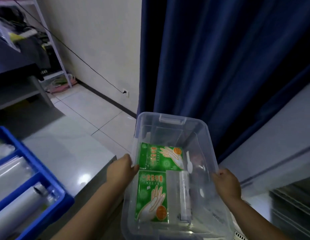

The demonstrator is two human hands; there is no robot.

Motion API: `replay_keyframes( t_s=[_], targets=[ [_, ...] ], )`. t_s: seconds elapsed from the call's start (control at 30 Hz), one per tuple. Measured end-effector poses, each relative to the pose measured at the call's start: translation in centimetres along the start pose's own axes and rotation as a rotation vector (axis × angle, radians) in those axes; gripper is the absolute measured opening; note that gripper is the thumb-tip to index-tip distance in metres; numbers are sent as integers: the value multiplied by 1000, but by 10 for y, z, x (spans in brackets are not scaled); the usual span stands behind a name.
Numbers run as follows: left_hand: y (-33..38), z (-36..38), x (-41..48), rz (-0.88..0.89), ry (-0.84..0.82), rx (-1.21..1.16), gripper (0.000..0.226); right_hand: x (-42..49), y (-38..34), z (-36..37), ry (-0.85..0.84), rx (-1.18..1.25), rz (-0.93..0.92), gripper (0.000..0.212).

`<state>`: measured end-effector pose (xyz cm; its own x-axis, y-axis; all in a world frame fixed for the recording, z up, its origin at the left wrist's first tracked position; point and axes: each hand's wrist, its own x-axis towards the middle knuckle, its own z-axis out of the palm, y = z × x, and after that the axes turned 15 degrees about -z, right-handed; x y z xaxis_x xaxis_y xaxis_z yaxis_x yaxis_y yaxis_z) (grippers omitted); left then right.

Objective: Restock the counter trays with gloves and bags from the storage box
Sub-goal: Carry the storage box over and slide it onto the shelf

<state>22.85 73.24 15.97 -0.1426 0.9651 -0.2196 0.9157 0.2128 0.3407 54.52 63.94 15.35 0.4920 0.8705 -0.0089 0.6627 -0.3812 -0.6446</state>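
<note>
The left hand (pixel 122 168) and right hand (pixel 227 184) are clamping the box (pixel 170 119) by its left and right rims, probably keeping it level so the glove packs (pixel 163 157) are not sliding.

— Is the blue tray (pixel 45 174) running off the left edge?
— Yes, its contents (pixel 10 172) are blurring. The bottom edge is cutting the storage box (pixel 169 120), whose rim is hiding the right hand's (pixel 227 185) fingers.
</note>
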Motion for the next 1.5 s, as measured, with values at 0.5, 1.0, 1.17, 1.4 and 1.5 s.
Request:
replay_keyframes(
  t_s=[0.5, 1.0, 1.17, 1.4, 1.5],
  targets=[
    [40, -15, 219, -224, 75, 48, 32, 272, -83, 102, -207, 145, -98, 16],
    [20, -49, 371, -656, 131, -78, 32, 476, -226, 234, -483, 115, -338, 32],
    [-14, -71, 436, -716, 149, -137, 31, 509, -286, 288, -479, 149, -333, 27],
    [-67, -105, 518, -775, 180, -230, 29, 548, -377, 351, -508, 78, -377, 23],
    [-83, -116, 538, -830, 188, -247, 30, 559, -409, 373, -543, 59, -413, 21]
  ],
)
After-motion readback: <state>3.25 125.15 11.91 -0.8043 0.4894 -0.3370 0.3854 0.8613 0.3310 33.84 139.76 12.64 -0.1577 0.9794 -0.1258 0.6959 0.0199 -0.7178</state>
